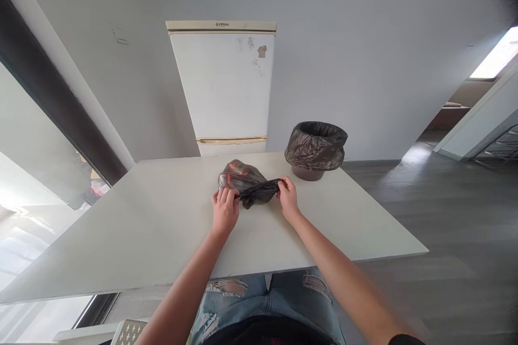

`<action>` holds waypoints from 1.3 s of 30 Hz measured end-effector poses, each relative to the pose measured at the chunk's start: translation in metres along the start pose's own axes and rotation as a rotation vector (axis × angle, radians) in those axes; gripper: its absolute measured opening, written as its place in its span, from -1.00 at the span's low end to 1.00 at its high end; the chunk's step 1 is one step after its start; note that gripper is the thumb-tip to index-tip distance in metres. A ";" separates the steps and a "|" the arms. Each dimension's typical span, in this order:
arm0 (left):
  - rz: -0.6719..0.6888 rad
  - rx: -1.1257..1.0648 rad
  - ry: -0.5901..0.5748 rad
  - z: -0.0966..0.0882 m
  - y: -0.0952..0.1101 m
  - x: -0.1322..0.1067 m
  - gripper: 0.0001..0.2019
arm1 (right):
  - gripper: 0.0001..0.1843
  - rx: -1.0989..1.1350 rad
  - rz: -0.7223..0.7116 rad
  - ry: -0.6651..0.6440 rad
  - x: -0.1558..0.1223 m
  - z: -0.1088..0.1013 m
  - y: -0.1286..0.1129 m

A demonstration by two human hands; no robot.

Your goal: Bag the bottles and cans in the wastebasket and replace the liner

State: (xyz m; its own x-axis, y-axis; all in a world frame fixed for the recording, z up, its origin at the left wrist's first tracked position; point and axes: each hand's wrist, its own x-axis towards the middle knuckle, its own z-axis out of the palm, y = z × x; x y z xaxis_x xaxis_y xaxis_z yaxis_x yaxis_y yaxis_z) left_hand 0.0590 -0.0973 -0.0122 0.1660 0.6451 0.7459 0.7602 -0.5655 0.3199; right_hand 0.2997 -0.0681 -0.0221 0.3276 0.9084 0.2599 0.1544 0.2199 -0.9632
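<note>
- From my remote seat I see the filled bag (238, 175) lying on the white tabletop (162, 215), near its middle and just in front of both hands.
- My left hand (225, 209) is closed, fingers curled down on the near left end of the bag's dark neck and pressing it against the tabletop.
- My right hand (288, 197) is closed too, pinching the other end of that neck, so the plastic runs as a twisted band between the two hands.
- Done, as I judge it: the bag has its load inside, something reddish showing through the film, and its mouth is gathered shut and drawn out to a strip.
- Left, as I judge it: I cannot make out a finished knot. The strip looks pulled, not tied off, so the closing seems to be under way.
- The bin (315, 145) stands at the far right of the tabletop, well apart from the hands, with a dark liner folded over its rim.
- A fridge (224, 86) stands against the wall behind the tabletop.
</note>
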 end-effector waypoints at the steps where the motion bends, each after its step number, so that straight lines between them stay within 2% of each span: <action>1: -0.011 -0.019 0.008 0.000 -0.001 0.000 -0.83 | -0.71 -0.016 0.015 0.016 0.002 -0.001 0.003; 4: -0.057 -0.068 0.061 0.002 -0.003 -0.001 -0.84 | -0.66 -0.066 0.021 0.047 0.005 -0.004 0.010; 9: -0.252 -0.106 0.254 0.003 -0.010 -0.004 -0.84 | -0.59 -0.129 -0.032 0.080 0.007 -0.010 0.019; 12: -0.331 -0.142 0.303 0.000 -0.012 -0.004 -0.84 | -0.57 -0.151 -0.064 0.109 0.008 -0.012 0.022; 14: -0.338 -0.157 0.297 -0.004 -0.010 -0.003 -0.83 | -0.55 -0.167 -0.104 0.152 0.007 -0.012 0.019; 16: -0.290 -0.182 0.266 -0.008 -0.007 -0.002 -0.80 | -0.52 -0.192 -0.167 0.203 0.004 -0.012 0.012; 18: -0.197 -0.203 0.209 -0.012 -0.003 0.000 -0.74 | -0.53 -0.259 -0.327 0.229 -0.002 -0.012 0.002; 20: -0.085 -0.187 0.115 -0.013 0.000 0.001 -0.69 | -0.65 -0.328 -0.576 0.124 -0.011 -0.012 -0.009; 22: -0.006 -0.118 0.013 -0.011 0.002 0.001 -0.75 | -0.81 -0.365 -0.801 -0.139 -0.019 -0.010 -0.017; 24: 0.039 -0.039 -0.060 -0.006 0.001 0.001 -0.87 | -0.91 -0.390 -0.915 -0.432 -0.025 -0.005 -0.021; 26: 0.055 -0.002 -0.092 -0.001 -0.001 0.001 -0.90 | -0.79 -0.467 -0.968 -0.604 -0.027 0.001 -0.021; 28: 0.025 -0.022 -0.081 0.002 -0.003 0.002 -0.83 | -0.75 -0.534 -0.984 -0.656 -0.026 0.005 -0.016; 30: -0.053 -0.065 -0.019 0.002 -0.005 0.001 -0.79 | -0.76 -0.529 -0.957 -0.636 -0.023 0.006 -0.011; 33: -0.216 -0.081 0.137 -0.002 -0.010 0.000 -0.77 | -0.72 -0.388 -0.851 -0.560 -0.016 0.000 -0.007; 36: -0.408 -0.017 0.285 -0.009 -0.019 0.001 -0.79 | -0.77 -0.261 -0.739 -0.483 -0.011 -0.012 -0.011; 39: -0.591 0.058 0.366 -0.016 -0.027 0.005 -0.81 | -0.80 -0.227 -0.707 -0.502 -0.011 -0.021 -0.019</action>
State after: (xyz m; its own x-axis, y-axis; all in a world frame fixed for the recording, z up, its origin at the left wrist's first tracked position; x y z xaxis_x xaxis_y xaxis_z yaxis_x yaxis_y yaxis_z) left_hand 0.0293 -0.0874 -0.0073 -0.5001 0.6160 0.6087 0.6919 -0.1386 0.7086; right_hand 0.3126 -0.0892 -0.0051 -0.3521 0.6480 0.6753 0.3638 0.7596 -0.5392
